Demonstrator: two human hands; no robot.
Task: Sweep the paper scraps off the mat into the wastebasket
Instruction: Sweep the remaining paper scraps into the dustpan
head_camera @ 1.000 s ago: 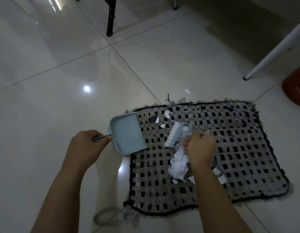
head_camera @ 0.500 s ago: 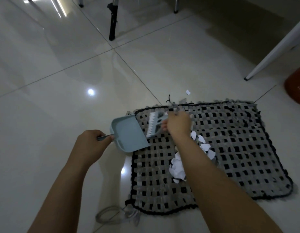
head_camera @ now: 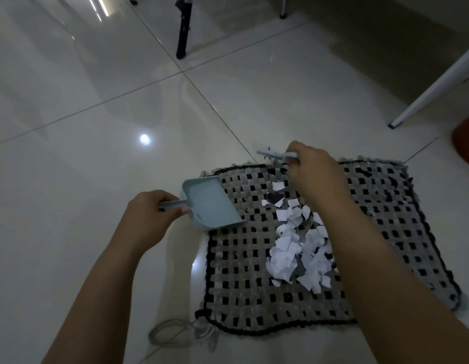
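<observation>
Paper scraps [head_camera: 297, 248], torn white pieces with a few grey and black ones among them, lie heaped in a loose, ragged pile a little right of the middle of the frame. They rest on the woven grey-and-black checked mat with a black border [head_camera: 243, 292], which lies flat on the glossy pale tiled floor [head_camera: 70, 179]. The pile runs from just below my right wrist down toward the lower middle of the mat; a couple of stray bits sit apart at its upper end, one of them dark with a white edge.

My left hand [head_camera: 149, 219], at centre left, is curled closed around the handle of the pale blue plastic dustpan [head_camera: 209, 204]. The pan's open lip lies on the mat's upper-left edge, facing the pile but apart from it, and its tray looks bare.

My right hand [head_camera: 310, 169] reaches over the mat's far edge, fingers pinched closed around the handle of the small pale blue hand brush [head_camera: 276, 154], which points left, over the floor just beyond the mat; its bristles I cannot make out.

At the right edge of the frame shows a sliver of an orange-red round container [head_camera: 465, 143]. A slanted white furniture leg [head_camera: 432, 85] stands above it, and a black leg [head_camera: 183, 30] at the top centre.
</observation>
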